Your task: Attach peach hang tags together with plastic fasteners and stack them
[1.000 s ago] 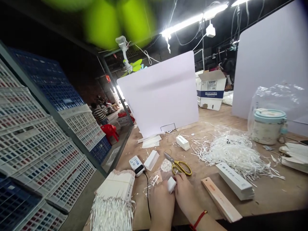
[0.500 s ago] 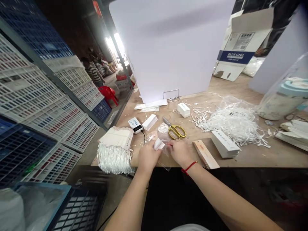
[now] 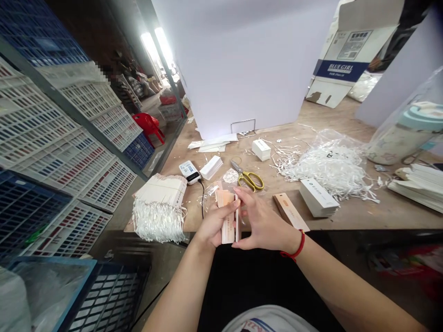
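Observation:
Both my hands hold a small stack of long beige paper tags (image 3: 229, 220) upright over the near edge of the wooden table (image 3: 346, 216). My left hand (image 3: 212, 226) grips the stack from the left, fingers wrapped round it. My right hand (image 3: 261, 221), with a red string at the wrist, closes on the stack's right side. A clear plastic bag (image 3: 214, 191) lies just behind the stack. Yellow-handled scissors (image 3: 248, 177) rest on the table beyond my right hand.
A bundle of tags with white strings (image 3: 159, 207) lies at the left edge, beside a small device with a black cable (image 3: 189, 171). More tag stacks (image 3: 318, 197), a loose string pile (image 3: 325, 166), a lidded cup in plastic (image 3: 404, 133), white boards (image 3: 249, 60) and crate shelves (image 3: 62, 138) surround the spot.
The camera tilted down. My hands left the small white item on the table and rose toward me, now holding the stack of beige tags between them.

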A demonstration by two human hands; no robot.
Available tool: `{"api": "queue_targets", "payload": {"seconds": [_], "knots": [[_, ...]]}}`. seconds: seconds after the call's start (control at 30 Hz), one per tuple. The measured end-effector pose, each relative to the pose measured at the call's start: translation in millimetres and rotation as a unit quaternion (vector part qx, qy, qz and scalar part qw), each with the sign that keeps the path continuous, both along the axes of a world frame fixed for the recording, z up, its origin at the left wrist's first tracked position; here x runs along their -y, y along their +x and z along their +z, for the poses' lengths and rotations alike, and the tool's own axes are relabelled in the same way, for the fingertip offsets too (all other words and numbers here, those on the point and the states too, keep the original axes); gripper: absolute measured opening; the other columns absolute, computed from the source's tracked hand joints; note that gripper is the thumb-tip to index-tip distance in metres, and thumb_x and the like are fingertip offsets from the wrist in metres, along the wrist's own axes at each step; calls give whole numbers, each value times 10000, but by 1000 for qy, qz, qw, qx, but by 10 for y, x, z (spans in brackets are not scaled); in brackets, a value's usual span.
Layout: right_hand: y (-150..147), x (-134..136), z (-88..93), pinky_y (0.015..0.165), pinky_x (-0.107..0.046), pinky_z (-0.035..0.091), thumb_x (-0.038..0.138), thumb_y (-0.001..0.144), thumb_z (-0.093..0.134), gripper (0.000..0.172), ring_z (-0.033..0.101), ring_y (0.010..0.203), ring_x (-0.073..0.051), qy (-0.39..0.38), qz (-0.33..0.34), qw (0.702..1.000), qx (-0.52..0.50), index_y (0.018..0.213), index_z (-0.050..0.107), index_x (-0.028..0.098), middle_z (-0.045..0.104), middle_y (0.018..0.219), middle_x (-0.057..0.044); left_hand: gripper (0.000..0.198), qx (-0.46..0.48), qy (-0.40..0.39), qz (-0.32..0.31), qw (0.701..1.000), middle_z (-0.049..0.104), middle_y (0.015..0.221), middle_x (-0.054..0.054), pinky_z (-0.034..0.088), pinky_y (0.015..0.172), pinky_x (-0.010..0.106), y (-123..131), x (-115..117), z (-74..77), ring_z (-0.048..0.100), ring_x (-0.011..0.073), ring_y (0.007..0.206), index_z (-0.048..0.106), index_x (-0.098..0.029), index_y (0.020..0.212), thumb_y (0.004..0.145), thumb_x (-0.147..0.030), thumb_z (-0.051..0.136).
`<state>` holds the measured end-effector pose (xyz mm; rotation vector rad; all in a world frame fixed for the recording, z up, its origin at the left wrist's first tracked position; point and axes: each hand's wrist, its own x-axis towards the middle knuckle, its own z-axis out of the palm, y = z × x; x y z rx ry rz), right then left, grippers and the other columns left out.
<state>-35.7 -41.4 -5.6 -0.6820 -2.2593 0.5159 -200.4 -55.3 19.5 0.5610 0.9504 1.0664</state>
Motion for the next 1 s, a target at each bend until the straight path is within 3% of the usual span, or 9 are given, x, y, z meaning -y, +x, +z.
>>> {"api": "queue_targets", "payload": {"seconds": [0.07,0.2,0.33,0.4,0.5,0.73,0.83,0.93,1.0], "knots": [[94,61,104,1207,-549,285,353,662,847,1250,289,1501,-356,10,-22,1000,6,1574,-4,278,321,1573,-185,433,50,-10,-6,999,735,864,57,533,584,241,108,35,12,695,164,679,672,-147,1115,728,-230,847],[532,48,393,1204,-535,282,392,627,827,1228,333,1469,-390,-54,-45,990,122,1582,71,236,372,1550,-171,280,87,-81,-8,993,733,983,88,467,472,171,195,43,-26,688,130,707,679,-136,1094,854,-262,750],[974,-111,545,1163,-549,290,409,568,831,1149,380,1416,-434,-88,-66,944,312,1562,280,235,420,1529,-161,334,142,-179,-21,973,724,982,112,521,531,197,144,-4,-58,685,142,745,684,-104,1072,963,-405,587],[1060,-197,501,1128,-591,288,398,549,822,1114,399,1384,-465,-81,-99,914,385,1542,350,217,435,1512,-184,366,157,-201,-25,967,728,972,123,570,620,244,108,-26,-51,699,168,787,681,-79,1106,991,-381,509],[1031,-300,358,1093,-621,297,373,520,804,1157,409,1369,-481,-81,-112,881,453,1555,333,163,429,1519,-218,328,152,-193,-3,969,739,1044,130,591,760,263,66,-43,-55,722,182,899,666,-59,1168,994,-263,477],[946,-433,100,1114,-598,310,314,477,852,1287,410,1398,-453,-114,-87,844,517,1589,239,102,362,1572,-271,348,163,-151,-36,974,690,1272,184,574,945,354,-10,-19,-178,699,270,1111,660,-46,1216,987,-262,511],[952,-387,108,1128,-658,273,352,438,921,1389,287,1467,-496,-114,-101,852,501,1605,195,151,288,1612,-276,332,151,-147,-32,977,687,1279,193,558,989,379,-33,12,-188,700,271,1110,678,-40,1191,979,-241,519],[814,-227,238,1144,-692,231,532,487,933,1469,153,1515,-501,-72,-127,903,405,1621,58,202,194,1653,-255,288,126,-133,-4,983,706,1233,199,571,967,400,-20,47,-185,715,270,1069,685,-46,1160,947,-208,578],[619,-84,336,1174,-667,218,622,559,887,1448,132,1533,-463,-38,-94,941,324,1616,-25,238,164,1670,-218,275,109,-114,18,987,736,1149,187,593,915,413,17,76,-189,733,272,1001,686,-62,1134,893,-193,666]]}}
